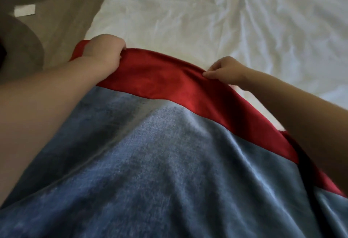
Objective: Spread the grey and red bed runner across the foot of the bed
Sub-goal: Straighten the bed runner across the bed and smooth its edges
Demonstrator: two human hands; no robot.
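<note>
Left hand [104, 51] clenches the red edge of the runner [169, 162] near the corner of the bed [207, 11]; my right hand [225, 70] pinches it further along. Laid on, the grey cloth lies rumpled; I judge flattening and squaring remain.

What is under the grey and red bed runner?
The wrinkled white bed sheet shows beyond the grey and red bed runner and seemingly continues under it; that part is covered.
</note>
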